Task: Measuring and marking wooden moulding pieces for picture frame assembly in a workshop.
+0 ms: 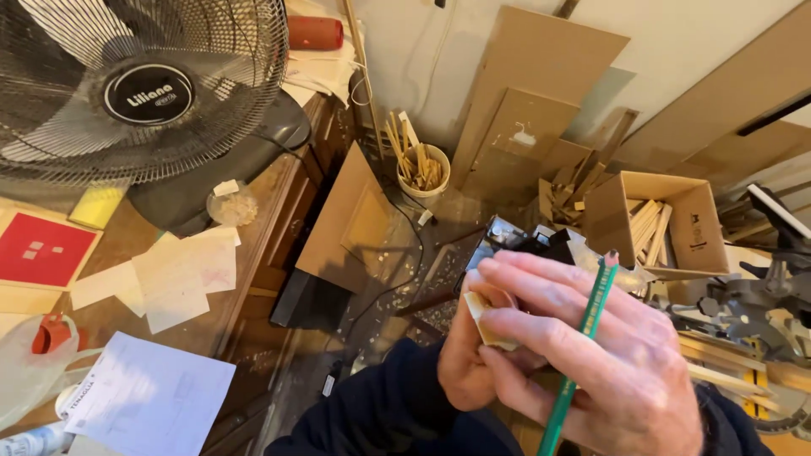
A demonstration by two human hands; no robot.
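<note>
At the lower right of the head view, the person's two hands meet close to the body, dark sleeves showing at the wrists. The right hand [608, 355] lies on top, its fingers curled over a small pale block of wood [483, 323], while a green pencil with a reddish tip [583, 346] runs slantwise between its fingers — tip up near the knuckles, the other end passing down out of the frame. The left hand [469, 359] sits underneath, closed around the same block from below, so both hands are grasping it; only a corner of the wood shows between thumb and fingers. To the left stands a wooden workbench [253, 262] strewn with loose sheets of white paper [152, 397] and a red square card [40, 251]. A black wire-caged fan [139, 89] fills the upper left corner. Farther back a white bucket of wood sticks [422, 169] stands on the floor, and an open cardboard box of wood offcuts [655, 219] sits just beyond the hands — brown boards [532, 93] lean on the wall behind it.
</note>
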